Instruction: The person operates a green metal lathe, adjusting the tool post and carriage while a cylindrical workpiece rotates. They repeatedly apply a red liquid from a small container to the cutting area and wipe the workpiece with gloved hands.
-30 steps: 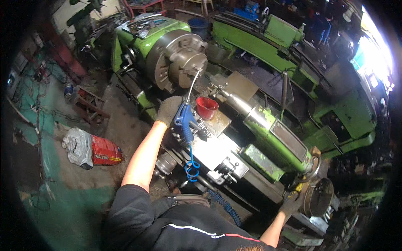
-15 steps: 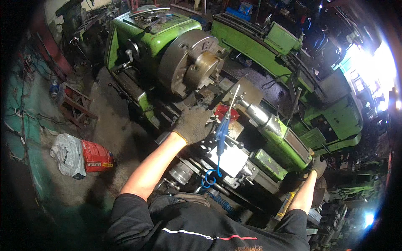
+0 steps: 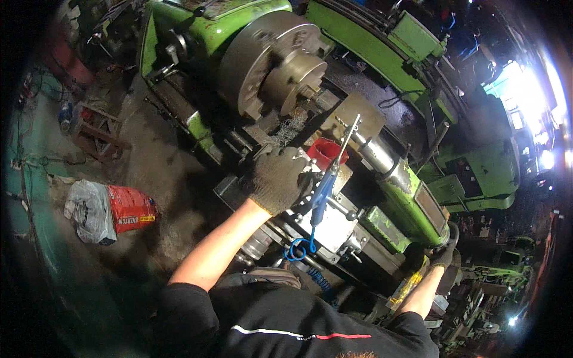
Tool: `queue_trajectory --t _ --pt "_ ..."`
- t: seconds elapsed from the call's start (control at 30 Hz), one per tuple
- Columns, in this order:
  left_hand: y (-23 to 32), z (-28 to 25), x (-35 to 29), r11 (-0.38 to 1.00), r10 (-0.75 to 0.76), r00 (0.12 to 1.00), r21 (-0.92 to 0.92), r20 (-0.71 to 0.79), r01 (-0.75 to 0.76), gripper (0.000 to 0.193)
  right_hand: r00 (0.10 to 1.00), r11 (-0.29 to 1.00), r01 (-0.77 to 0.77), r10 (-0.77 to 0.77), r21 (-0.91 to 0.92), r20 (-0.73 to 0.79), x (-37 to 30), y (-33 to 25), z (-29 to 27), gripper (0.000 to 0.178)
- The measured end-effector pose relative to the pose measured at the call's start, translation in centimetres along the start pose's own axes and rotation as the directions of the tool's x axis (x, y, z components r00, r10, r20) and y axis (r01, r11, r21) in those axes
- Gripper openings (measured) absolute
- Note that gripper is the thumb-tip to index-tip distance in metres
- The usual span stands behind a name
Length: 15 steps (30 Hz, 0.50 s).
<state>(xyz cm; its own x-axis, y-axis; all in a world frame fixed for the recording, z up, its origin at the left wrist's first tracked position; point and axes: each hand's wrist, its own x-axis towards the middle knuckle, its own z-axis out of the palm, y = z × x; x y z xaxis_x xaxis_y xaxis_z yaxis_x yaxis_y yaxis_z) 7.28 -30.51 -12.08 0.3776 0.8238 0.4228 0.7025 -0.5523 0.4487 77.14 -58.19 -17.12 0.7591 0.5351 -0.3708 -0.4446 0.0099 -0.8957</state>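
Slanting just right of gloved left hand point(image 3: 278, 179), blue air gun point(image 3: 323, 198)

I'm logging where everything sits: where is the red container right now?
In the head view, the red container is a little above and right of centre, between the gloved left hand and the shiny tailstock spindle, beside the blue air gun.

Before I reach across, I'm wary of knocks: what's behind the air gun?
Behind the air gun, the red cup and the lathe's carriage partly show. Whatever the gun directly covers can't be seen.
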Motion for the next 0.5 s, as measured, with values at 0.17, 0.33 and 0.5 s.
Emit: queue_trajectory --t 0.17,0.33,0.5 --pt "0.1 -0.1 0.1 0.993 -0.1 0.992 -0.046 0.079 0.104 0.029 0.92 0.942 0.312 -0.269 0.121 -0.284 -2.6 4.5 3.3 0.065" --pt "0.5 -0.1 -0.2 0.98 -0.142 0.98 -0.122 0.139 0.159 0.041 0.952 0.961 0.235 -0.196 0.148 -0.236 -2.5 2.1 4.1 0.068" --pt "-0.2 0.7 -0.4 0.969 -0.082 0.994 -0.225 0.075 0.097 0.045 0.942 0.928 0.332 -0.318 0.17 -0.108 -2.0 1.2 1.8 0.072"
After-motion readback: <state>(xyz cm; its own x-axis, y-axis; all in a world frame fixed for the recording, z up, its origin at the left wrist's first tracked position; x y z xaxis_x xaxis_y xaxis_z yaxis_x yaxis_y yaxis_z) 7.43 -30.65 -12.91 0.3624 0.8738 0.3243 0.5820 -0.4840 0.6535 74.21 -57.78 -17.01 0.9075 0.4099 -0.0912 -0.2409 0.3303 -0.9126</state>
